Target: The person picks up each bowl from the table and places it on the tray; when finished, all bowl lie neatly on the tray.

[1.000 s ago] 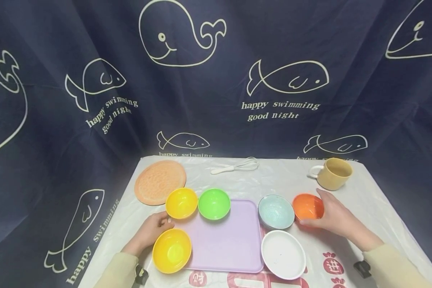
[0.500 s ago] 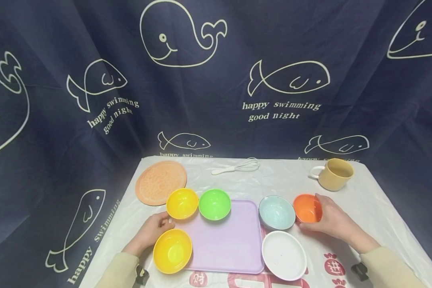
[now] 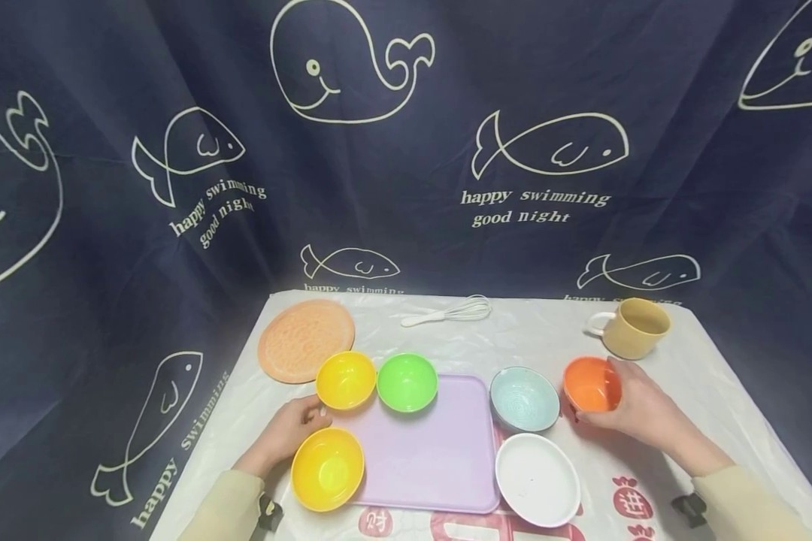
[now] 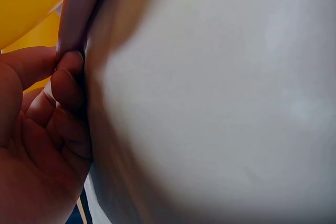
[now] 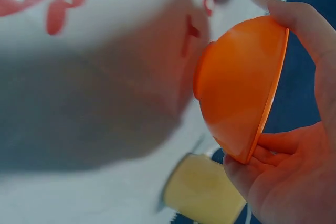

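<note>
My right hand (image 3: 649, 406) grips an orange bowl (image 3: 590, 385) by its rim, thumb on one side and fingers on the other. In the right wrist view the orange bowl (image 5: 239, 82) has its base close to the tablecloth; whether it touches is hard to tell. A light blue bowl (image 3: 524, 400) stands to its left, with a gap between them. My left hand (image 3: 286, 434) pinches the left edge of a lilac tray (image 3: 426, 458), between two yellow bowls. The left wrist view shows the tray's edge (image 4: 79, 9) between thumb and fingers.
One yellow bowl (image 3: 346, 381) and a green bowl (image 3: 407, 383) stand at the tray's back, another yellow bowl (image 3: 328, 469) at its front left. A white bowl (image 3: 537, 479) is at front right. Behind lie an orange round board (image 3: 307, 340), a whisk (image 3: 446, 312) and a mug (image 3: 636, 328).
My right hand has carried the orange bowl rightward, away from the light blue bowl, and the gap between them has widened. The left hand stays at the tray edge; the view has shifted slightly.
</note>
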`<state>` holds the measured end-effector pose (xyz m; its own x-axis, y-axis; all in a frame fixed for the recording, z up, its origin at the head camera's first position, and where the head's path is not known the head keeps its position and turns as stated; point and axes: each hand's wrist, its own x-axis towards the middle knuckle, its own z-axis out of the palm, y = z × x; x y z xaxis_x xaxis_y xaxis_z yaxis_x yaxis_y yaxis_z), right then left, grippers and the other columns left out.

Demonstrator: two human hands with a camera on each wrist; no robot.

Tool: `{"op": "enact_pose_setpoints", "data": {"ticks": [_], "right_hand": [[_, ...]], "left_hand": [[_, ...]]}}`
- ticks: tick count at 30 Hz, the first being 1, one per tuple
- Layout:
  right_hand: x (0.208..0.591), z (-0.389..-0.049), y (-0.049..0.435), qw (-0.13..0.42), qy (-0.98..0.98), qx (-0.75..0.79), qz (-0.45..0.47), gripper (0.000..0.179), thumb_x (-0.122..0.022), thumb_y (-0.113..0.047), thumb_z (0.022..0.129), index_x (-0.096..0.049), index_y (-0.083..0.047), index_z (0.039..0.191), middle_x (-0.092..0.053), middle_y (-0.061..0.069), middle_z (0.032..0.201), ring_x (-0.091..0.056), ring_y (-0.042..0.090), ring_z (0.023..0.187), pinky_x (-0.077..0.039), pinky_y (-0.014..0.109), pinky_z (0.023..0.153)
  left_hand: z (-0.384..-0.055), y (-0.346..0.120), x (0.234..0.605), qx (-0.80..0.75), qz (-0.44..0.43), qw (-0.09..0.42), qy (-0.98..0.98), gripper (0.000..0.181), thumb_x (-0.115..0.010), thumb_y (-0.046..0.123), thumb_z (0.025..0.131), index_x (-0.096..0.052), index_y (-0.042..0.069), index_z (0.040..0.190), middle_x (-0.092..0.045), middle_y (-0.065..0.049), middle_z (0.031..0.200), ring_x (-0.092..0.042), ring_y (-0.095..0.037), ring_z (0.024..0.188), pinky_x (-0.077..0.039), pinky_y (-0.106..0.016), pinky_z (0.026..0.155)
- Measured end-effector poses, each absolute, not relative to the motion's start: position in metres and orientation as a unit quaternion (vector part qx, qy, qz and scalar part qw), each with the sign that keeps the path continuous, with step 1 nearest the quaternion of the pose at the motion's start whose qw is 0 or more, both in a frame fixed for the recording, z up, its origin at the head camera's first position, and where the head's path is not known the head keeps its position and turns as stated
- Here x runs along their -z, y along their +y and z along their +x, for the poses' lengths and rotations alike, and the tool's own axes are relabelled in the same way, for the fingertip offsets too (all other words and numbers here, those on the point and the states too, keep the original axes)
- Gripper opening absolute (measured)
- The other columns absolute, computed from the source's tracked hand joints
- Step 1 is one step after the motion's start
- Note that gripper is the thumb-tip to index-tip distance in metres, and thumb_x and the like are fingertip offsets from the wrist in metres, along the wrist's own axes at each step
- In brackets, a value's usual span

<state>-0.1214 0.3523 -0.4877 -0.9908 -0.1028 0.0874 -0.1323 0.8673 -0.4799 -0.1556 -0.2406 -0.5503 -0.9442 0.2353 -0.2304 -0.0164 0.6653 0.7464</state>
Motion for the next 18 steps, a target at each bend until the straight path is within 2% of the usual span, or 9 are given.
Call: {"op": "enact_pose_setpoints", "data": {"ticks": [4,8,13,18], "right_hand": [[0.469,-0.124,0.345,0.066,-0.961,-0.258,0.076,0.120,-0.100,-0.046,0.062,-0.040,0.014,0.146,-0.052,0.036,0.131,-0.056,0.051,0.113,-0.044,0.071,0.091],[0.450,-0.123,0.319,0.074,-0.960,-0.254,0.094,0.120,-0.100,-0.047,0.062,-0.041,0.014,0.146,-0.051,0.036,0.134,-0.056,0.051,0.114,-0.045,0.071,0.091],[0.435,-0.114,0.271,0.070,-0.956,-0.251,0.137,0.122,-0.098,-0.051,0.063,-0.040,0.015,0.148,-0.050,0.033,0.141,-0.056,0.050,0.121,-0.046,0.070,0.095],[0.433,-0.102,0.216,0.045,-0.950,-0.260,0.168,0.121,-0.097,-0.050,0.063,-0.040,0.008,0.153,-0.049,0.028,0.148,-0.055,0.046,0.128,-0.047,0.064,0.099]], "left_hand": [[-0.156,-0.240,0.550,-0.408,0.059,0.157,0.897,0.043,-0.073,0.020,0.099,-0.065,0.019,0.141,-0.053,0.002,0.065,-0.050,-0.014,0.059,-0.043,-0.028,0.058],[-0.156,-0.240,0.550,-0.411,0.058,0.162,0.895,0.045,-0.073,0.020,0.099,-0.064,0.017,0.143,-0.054,0.002,0.065,-0.052,-0.015,0.059,-0.045,-0.028,0.058],[-0.156,-0.240,0.549,-0.416,0.058,0.165,0.893,0.045,-0.073,0.019,0.099,-0.063,0.016,0.143,-0.055,0.001,0.066,-0.052,-0.015,0.060,-0.045,-0.028,0.058],[-0.157,-0.241,0.550,-0.418,0.057,0.164,0.892,0.044,-0.072,0.019,0.099,-0.064,0.017,0.143,-0.056,0.001,0.066,-0.053,-0.015,0.060,-0.045,-0.028,0.058]]}}
